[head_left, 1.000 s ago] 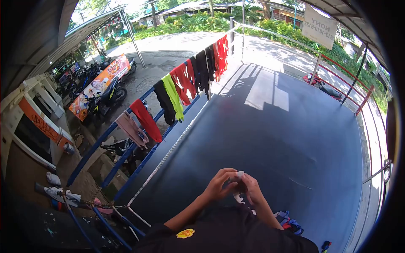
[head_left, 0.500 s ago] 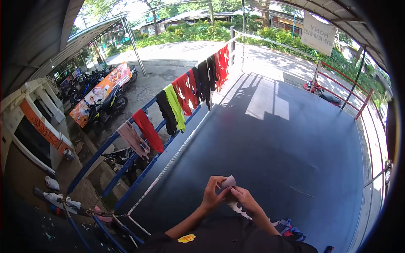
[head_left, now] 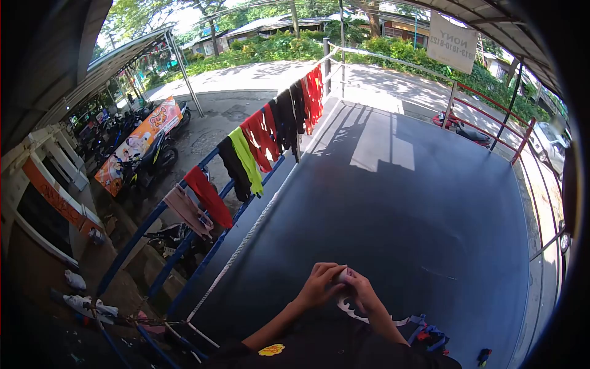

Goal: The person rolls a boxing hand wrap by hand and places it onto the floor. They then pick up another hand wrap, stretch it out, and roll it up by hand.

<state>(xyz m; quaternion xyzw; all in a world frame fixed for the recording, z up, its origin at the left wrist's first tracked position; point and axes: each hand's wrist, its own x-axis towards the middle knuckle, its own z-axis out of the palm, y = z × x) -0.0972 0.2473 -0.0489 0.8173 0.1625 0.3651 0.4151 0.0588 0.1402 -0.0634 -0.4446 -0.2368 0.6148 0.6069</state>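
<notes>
Boxing-ring mat (head_left: 381, 215) below; left hand (head_left: 318, 286), right hand (head_left: 364, 293) clamp wrap roll (head_left: 341, 277); slack grip could tangle hanging strip (head_left: 351, 312).

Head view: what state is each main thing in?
Pale roll, held, partly hidden
Left hand, curled on the roll
Right hand, against the roll
Pale strip, dangling
Lime cloth, draped
White rope, stretched
Mat, partly sunlit
Motorbike, upright
Blue bundle, crumpled
White banner, hanging

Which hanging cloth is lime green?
The lime cloth between a black cloth and a red cloth; every other one is black, red or pinkish.
</notes>
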